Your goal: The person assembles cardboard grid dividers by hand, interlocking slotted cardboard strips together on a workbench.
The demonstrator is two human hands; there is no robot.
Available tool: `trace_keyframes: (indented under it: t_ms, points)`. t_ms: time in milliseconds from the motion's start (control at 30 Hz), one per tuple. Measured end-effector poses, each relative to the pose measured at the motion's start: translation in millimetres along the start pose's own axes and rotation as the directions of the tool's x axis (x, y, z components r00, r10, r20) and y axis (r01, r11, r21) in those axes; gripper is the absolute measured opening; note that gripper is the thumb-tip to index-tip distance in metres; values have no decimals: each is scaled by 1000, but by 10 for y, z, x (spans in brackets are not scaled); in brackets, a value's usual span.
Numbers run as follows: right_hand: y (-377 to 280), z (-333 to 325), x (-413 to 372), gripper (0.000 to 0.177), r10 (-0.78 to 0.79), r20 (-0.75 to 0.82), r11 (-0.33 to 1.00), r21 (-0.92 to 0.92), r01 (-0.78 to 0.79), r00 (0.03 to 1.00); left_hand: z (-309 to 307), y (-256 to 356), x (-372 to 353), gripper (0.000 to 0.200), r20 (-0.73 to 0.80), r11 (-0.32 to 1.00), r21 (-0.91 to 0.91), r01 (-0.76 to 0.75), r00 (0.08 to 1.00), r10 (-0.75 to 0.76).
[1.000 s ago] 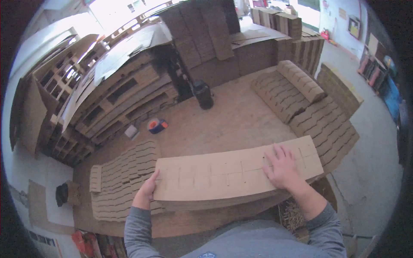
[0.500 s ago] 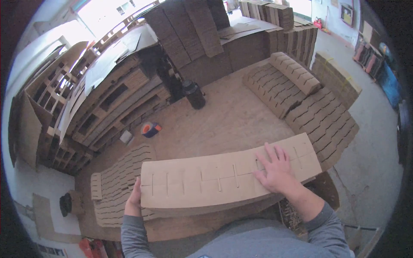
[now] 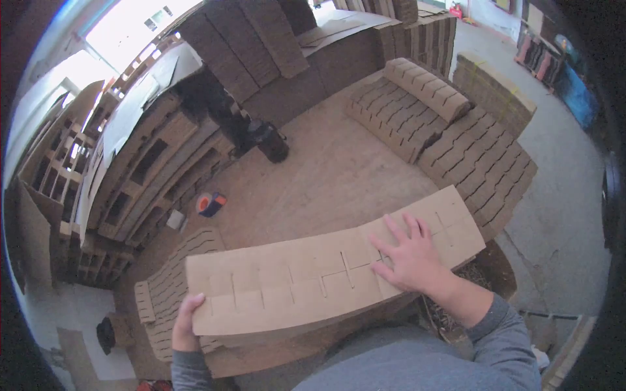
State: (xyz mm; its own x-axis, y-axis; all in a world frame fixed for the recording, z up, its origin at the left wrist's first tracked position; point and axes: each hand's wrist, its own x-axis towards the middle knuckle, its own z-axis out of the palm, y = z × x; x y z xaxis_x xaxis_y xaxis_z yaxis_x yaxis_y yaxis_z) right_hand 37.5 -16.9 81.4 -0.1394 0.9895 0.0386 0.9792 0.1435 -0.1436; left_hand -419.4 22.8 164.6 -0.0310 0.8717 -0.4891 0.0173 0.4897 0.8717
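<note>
A long stack of slotted cardboard strips (image 3: 287, 293) lies across the front of the table, its left end nearest me and its top sheet slightly bowed. At that left end my left hand (image 3: 186, 320) grips the edge, the thumb resting on the top sheet and the other fingers hidden. My right hand (image 3: 412, 257) lies on the sheet toward the right end, fingers spread over the slots. Short cuts and a broken lengthwise line mark the top sheet.
Slotted cardboard bundles (image 3: 479, 153) lie at the table's right, others (image 3: 173, 270) at the left. A dark cylindrical container (image 3: 268, 142) and a tape roll (image 3: 210, 204) sit farther back. Wooden pallets (image 3: 150, 156) line the left side, and tall cardboard stacks (image 3: 345, 75) stand behind.
The view has shifted. The stack's left end has moved left and down, and my left thumb has come onto the top sheet. My right hand stays spread on the cardboard.
</note>
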Motion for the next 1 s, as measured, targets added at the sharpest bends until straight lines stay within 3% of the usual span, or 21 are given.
trace_keyframes:
  t_ms: [100, 200, 300, 400, 500, 633, 700, 800, 1000]
  points:
    - [-15, 21, -19, 59, -38, -74, 999, -26, 36, 997, 30, 395, -118, 63, 118, 986, 131, -103, 989, 87]
    - [-1, -18, -8, 60, -23, 2, 1000, 6, 23, 1000, -140, 388, -207, 61, 44, 981, 113, -160, 987, 155]
    - [31, -12, -12, 60, -11, -24, 999, 34, 12, 1000, -189, 169, -366, 55, -187, 957, -28, -289, 942, 279]
    - [23, -4, -6, 59, -7, -24, 1000, 4, 7, 1000, -189, -62, -390, 61, -202, 892, -264, -368, 925, 322]
    - [8, -11, -20, 59, -20, -20, 1000, -16, 19, 1000, -227, -49, -203, 57, -371, 900, -61, -432, 847, 381]
    - [17, -33, -19, 61, -17, 30, 1000, 24, 16, 999, -392, 84, 556, 51, -274, 859, -149, -490, 855, 441]
    - [28, -9, -24, 64, -10, 46, 999, 46, 8, 999, -401, 110, 1036, 60, -59, 860, -137, -492, 870, 489]
    - [42, 13, -28, 62, -21, 28, 999, 29, 20, 999, -82, 23, 1532, 56, -93, 922, -220, -320, 947, 306]
    - [34, 17, -5, 59, -21, -1, 1000, -2, 21, 1000, 42, -830, 3061, 59, 182, 945, -298, -135, 964, 195]
